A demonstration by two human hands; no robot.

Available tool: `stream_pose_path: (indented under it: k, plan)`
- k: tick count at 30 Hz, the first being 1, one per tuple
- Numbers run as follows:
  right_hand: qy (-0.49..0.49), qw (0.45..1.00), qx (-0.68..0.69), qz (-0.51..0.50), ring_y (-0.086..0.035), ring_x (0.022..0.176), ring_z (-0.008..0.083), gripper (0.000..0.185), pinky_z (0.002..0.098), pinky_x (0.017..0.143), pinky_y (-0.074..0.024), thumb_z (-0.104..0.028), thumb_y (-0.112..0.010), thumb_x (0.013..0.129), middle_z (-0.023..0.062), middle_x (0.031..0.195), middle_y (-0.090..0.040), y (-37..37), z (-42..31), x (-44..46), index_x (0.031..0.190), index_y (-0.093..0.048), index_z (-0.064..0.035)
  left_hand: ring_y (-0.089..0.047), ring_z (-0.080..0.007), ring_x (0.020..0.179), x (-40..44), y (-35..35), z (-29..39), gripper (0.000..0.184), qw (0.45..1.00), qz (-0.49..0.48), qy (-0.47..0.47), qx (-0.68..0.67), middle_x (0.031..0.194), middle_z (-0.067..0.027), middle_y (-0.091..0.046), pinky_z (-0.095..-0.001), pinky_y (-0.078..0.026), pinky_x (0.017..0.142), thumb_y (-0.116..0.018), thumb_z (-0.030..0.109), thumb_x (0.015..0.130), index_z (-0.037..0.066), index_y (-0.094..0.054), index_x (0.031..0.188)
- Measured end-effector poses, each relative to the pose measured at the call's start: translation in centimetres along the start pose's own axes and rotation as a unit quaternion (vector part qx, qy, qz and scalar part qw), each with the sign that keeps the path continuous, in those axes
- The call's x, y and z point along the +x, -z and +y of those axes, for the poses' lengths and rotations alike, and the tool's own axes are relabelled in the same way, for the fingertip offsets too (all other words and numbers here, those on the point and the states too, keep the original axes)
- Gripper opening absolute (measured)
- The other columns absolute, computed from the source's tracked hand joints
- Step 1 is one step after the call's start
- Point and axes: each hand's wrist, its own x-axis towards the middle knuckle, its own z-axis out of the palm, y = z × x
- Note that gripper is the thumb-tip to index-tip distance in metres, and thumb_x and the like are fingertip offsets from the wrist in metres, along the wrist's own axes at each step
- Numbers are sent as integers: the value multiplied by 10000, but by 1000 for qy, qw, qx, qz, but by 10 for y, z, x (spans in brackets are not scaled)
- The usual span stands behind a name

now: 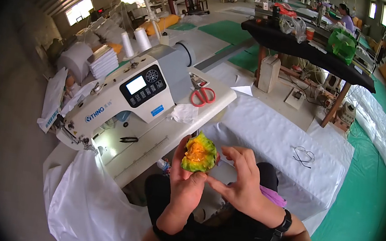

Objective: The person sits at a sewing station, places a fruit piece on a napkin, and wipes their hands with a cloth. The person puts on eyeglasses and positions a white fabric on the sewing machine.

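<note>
At my far left, white cloth (89, 204) runs out from under the needle end of a computerised THNG sewing machine (119, 103), its display lit. Two white thread cones (135, 42) stand behind it. On the machine's bed lie black thread snips (129, 139), and farther along the white tabletop, red-handled scissors (203, 96). Just beside that tabletop's edge, my left hand (183, 185) is clamped on a piece of green-skinned fruit (200, 154), thumb below, orange flesh facing up at me. The fruit is held above my lap. My right hand (243, 183) is just right of it, fingers spread and curved, gripping nothing; whether its thumb touches my left thumb, I cannot tell. I wear a black watch (283, 221) on that wrist. Farther right, eyeglasses (304, 156) rest on white fabric, near a green floor sheet (362, 201).
</note>
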Motion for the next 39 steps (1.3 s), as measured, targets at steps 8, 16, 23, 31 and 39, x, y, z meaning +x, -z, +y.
stream_pose_path:
  k: [8, 16, 23, 31, 39]
  plan:
    - [17, 1000, -8, 11, -510, 907, 288, 597, 371, 771, -429, -255, -823, 625, 117, 986, -547, -6, 4, 6, 1118, -567, -37, -423, -215, 1237, -2, -2, -5, 799, 998, 18, 17, -53, 1375, -80, -387, -399, -373, 1034, -679, 30, 809, 84, -210, 1454]
    - [9, 1000, 10, 20, -502, 927, 292, 620, 378, 791, -407, -258, -822, 618, 117, 1018, -548, -10, 11, 3, 1138, -563, -42, -374, -199, 1274, -3, -8, -6, 831, 997, 34, 28, -71, 1384, -73, -370, -377, -313, 1065, -679, 6, 793, 97, -191, 1459]
    - [7, 998, 35, 42, -538, 922, 290, 724, 384, 806, -436, -224, -817, 656, 143, 1063, -572, -18, 8, -1, 1245, -461, 0, -361, -227, 1293, -3, -14, -4, 728, 999, 27, 20, -10, 1404, -84, -348, -432, -316, 1069, -614, 140, 868, 94, -187, 1456]
    - [-59, 986, 148, 41, -595, 1036, 281, 877, 363, 896, -474, -166, -800, 725, 193, 1174, -558, -23, 1, -7, 1380, -242, 2, -354, -240, 1304, -4, -16, -3, 754, 999, 41, 18, 0, 1415, -92, -339, -432, -300, 1080, -644, 182, 854, 93, -196, 1454]
    - [-50, 959, 276, 24, -561, 1112, 259, 838, 349, 935, -451, -40, -763, 734, 186, 1258, -492, -31, 9, -9, 1374, -224, 5, -342, -266, 1318, -6, -12, 0, 693, 998, 8, -53, 24, 1432, -126, -331, -430, -295, 1075, -350, 504, 966, 17, -211, 1439]
